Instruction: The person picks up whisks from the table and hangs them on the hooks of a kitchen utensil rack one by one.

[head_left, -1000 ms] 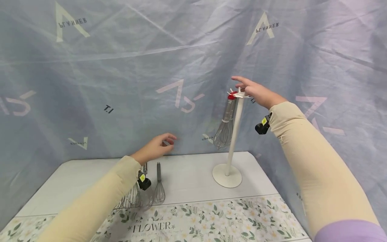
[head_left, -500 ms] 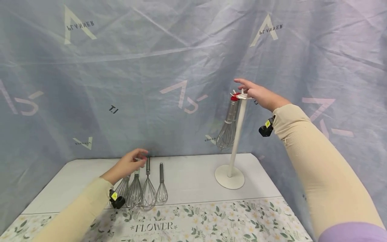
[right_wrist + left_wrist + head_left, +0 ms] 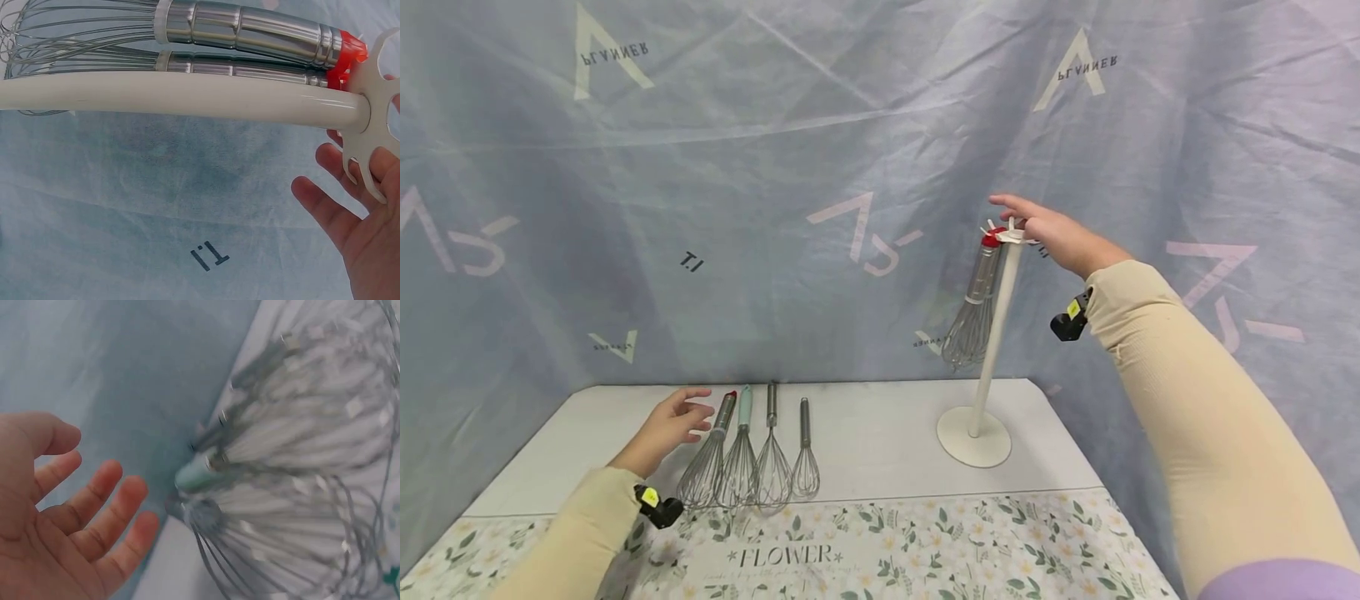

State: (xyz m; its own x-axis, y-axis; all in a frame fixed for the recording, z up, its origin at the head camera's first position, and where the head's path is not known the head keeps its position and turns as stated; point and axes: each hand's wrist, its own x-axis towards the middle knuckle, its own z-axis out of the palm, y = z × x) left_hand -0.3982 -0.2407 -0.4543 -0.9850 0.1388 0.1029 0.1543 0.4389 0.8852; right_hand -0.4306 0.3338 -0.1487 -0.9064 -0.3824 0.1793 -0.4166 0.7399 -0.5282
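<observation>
On the table, my left hand [image 3: 670, 421] hovers with relaxed, parted fingers beside a red-tipped whisk [image 3: 725, 414] and holds nothing. To that whisk's right lie a whisk with a mint-green handle [image 3: 745, 407], a steel whisk [image 3: 772, 408] and a smaller whisk [image 3: 806, 421]. In the left wrist view the mint handle [image 3: 197, 473] is blurred, just beyond my fingertips. My right hand [image 3: 1060, 237] grips the hooked top of a white utensil stand [image 3: 996, 321], thumb and fingers among its hooks [image 3: 369, 81]. Two steel whisks [image 3: 250, 28] with red ends hang there, wires downward.
The white table [image 3: 880, 433] has a floral strip [image 3: 955, 542] along its front, lettered FLOWER. Grey-blue cloth [image 3: 820, 292] hangs behind and at both sides. The stand's round base [image 3: 962, 450] sits near the table's right side.
My left hand has moved left and down, past the lying whisks, so their handles now show. My right hand stays at the stand's top. The whole view has shifted slightly.
</observation>
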